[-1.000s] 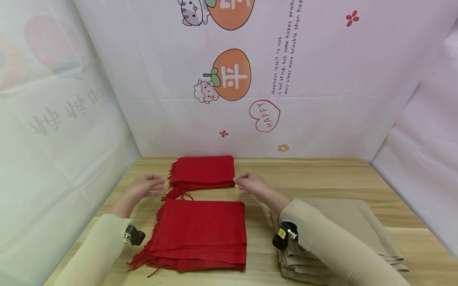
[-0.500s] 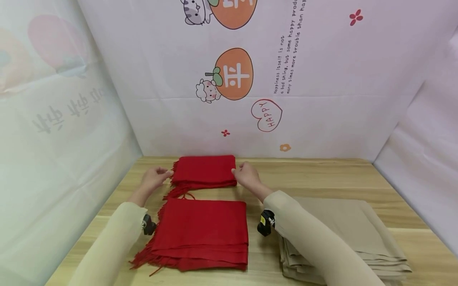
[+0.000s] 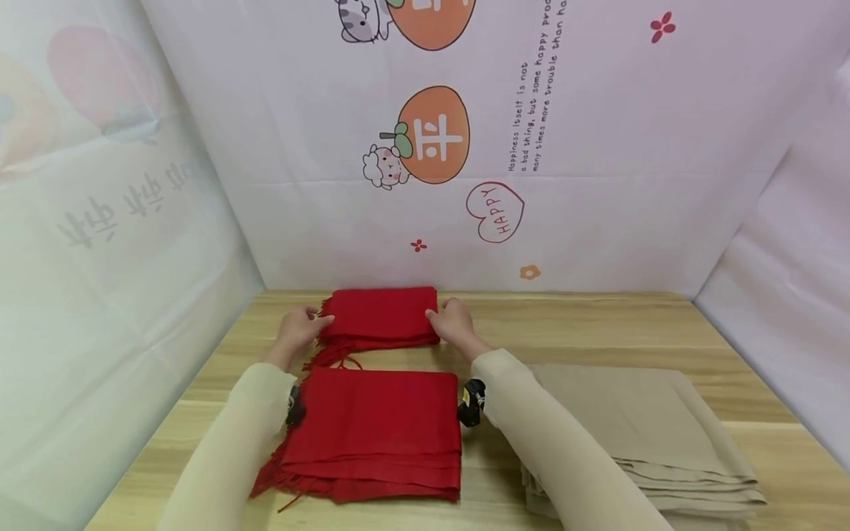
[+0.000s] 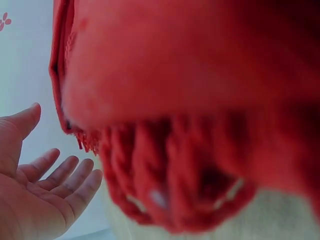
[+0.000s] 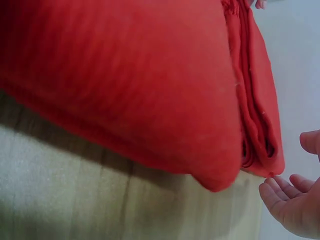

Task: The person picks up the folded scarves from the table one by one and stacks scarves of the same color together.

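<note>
A small folded red scarf (image 3: pixel 381 317) with fringe along its left end lies at the back of the table. My left hand (image 3: pixel 300 324) is at the fringed end, thumb toward the cloth; in the left wrist view that hand (image 4: pixel 50 192) has thumb and fingers spread beside the scarf. At the opposite end is my right hand (image 3: pixel 454 322). The right wrist view shows this hand (image 5: pixel 297 202) with its fingertips right at the folded corner and the thumb held apart. A larger folded red scarf (image 3: pixel 375 413), fringed too, lies in front, below both wrists.
A stack of folded beige cloth (image 3: pixel 637 420) lies at the right, partly behind the right sleeve (image 3: pixel 551 435). White printed sheeting (image 3: pixel 299 147) walls in the wooden table (image 3: pixel 564 324) at the back and both sides.
Both hands have moved inward to the two ends of the small red scarf, the left going right and the right going left and slightly forward. The scarves have stayed in place.
</note>
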`<state>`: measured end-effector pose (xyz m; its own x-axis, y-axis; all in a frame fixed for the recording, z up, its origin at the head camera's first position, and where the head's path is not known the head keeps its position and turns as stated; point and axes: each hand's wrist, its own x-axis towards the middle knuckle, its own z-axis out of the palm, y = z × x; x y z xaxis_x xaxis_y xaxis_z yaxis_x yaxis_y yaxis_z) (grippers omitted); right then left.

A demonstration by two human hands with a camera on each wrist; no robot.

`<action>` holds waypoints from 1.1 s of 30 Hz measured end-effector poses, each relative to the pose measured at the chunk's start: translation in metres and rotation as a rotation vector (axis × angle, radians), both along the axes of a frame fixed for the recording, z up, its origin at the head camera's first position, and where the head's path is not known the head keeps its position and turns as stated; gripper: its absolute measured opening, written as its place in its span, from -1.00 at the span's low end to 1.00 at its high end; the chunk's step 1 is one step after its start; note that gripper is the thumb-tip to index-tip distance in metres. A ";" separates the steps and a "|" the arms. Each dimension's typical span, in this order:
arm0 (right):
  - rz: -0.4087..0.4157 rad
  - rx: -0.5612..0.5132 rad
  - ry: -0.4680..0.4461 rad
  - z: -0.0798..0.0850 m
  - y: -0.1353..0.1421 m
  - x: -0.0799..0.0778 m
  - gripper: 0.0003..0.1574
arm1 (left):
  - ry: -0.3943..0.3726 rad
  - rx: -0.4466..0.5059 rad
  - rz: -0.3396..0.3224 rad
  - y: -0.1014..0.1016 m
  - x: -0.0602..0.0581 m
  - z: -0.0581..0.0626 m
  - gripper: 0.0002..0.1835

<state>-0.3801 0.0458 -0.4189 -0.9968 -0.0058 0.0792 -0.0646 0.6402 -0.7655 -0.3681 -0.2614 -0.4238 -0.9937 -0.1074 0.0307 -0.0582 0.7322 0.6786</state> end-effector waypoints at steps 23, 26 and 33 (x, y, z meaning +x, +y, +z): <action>-0.020 -0.129 -0.157 -0.014 -0.005 -0.003 -0.54 | -0.108 0.021 -0.003 0.009 -0.013 -0.003 -0.62; -0.028 -0.147 -0.182 -0.015 -0.005 -0.005 -0.58 | -0.110 -0.002 -0.030 0.009 -0.017 -0.003 -0.59; -0.047 -0.195 -0.244 -0.018 -0.005 -0.011 -0.58 | -0.145 0.125 -0.013 0.015 -0.018 -0.005 -0.71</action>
<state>-0.3907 0.0411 -0.4369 -0.9853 0.0325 -0.1677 0.1627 0.4776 -0.8634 -0.3858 -0.2469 -0.4283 -0.9882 -0.0884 -0.1253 -0.1526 0.6443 0.7494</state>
